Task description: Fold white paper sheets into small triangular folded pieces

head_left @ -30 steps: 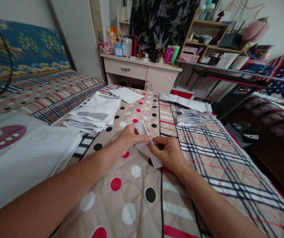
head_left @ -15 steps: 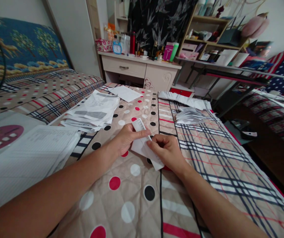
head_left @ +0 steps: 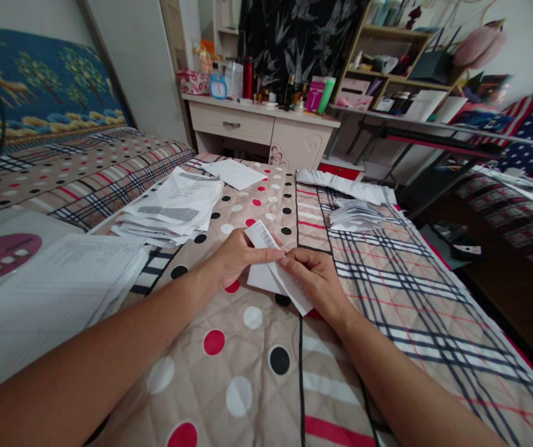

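Observation:
A small sheet of white paper [head_left: 266, 278], partly folded, is held between my two hands above the bedspread. Print shows along the folded strip that runs slantwise over it. My left hand [head_left: 241, 254] grips its far left side, the thumb laid across the strip. My right hand [head_left: 313, 273] pinches the strip's right edge between thumb and fingers. The two thumb tips nearly meet at the middle of the paper. Some of the fingers are hidden behind the sheet.
Left of my hands lie a stack of loose papers [head_left: 168, 208] and lined sheets [head_left: 56, 298]. One sheet [head_left: 236, 174] lies farther back. At right are a pile of folded papers [head_left: 357, 215] and a long white folded bundle [head_left: 345, 186]. A dresser [head_left: 229, 127] stands behind the bed.
The folded strip has widened over the sheet, and more of its print shows. My right hand has moved slightly with the edge. The piles of paper stay as they were.

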`<state>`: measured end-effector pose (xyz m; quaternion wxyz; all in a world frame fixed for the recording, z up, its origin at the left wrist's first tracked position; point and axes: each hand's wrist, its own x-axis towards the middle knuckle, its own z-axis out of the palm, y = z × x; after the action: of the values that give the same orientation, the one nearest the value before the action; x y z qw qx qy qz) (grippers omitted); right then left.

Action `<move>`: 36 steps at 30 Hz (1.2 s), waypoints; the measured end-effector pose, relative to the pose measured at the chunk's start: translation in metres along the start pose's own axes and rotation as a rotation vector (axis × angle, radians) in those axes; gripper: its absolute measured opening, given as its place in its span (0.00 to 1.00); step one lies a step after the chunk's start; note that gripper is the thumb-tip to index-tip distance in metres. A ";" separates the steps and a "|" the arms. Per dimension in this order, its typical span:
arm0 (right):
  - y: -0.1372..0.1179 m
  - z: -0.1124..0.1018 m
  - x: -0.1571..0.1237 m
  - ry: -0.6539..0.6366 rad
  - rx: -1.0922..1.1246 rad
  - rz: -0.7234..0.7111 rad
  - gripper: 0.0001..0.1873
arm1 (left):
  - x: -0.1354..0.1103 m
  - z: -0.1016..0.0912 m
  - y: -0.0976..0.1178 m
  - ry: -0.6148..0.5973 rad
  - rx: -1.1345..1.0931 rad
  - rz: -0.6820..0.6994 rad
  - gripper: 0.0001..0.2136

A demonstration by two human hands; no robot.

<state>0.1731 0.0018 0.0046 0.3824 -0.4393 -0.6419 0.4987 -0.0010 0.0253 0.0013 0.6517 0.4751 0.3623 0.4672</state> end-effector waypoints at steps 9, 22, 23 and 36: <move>0.001 -0.001 -0.001 0.004 -0.039 -0.035 0.21 | -0.001 0.002 -0.001 -0.009 0.000 0.026 0.12; -0.006 -0.006 -0.002 -0.106 -0.078 -0.005 0.20 | 0.006 -0.016 0.010 -0.035 0.262 0.044 0.11; -0.007 -0.008 -0.002 -0.129 -0.094 -0.007 0.20 | 0.006 -0.019 0.013 -0.064 0.329 0.058 0.11; -0.017 -0.021 0.005 -0.416 -0.287 -0.034 0.16 | -0.009 -0.002 0.030 -0.367 1.038 0.382 0.07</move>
<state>0.1876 0.0109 0.0261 0.1843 -0.3662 -0.7782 0.4757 -0.0136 0.0203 0.0293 0.2899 0.8623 0.3329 0.2479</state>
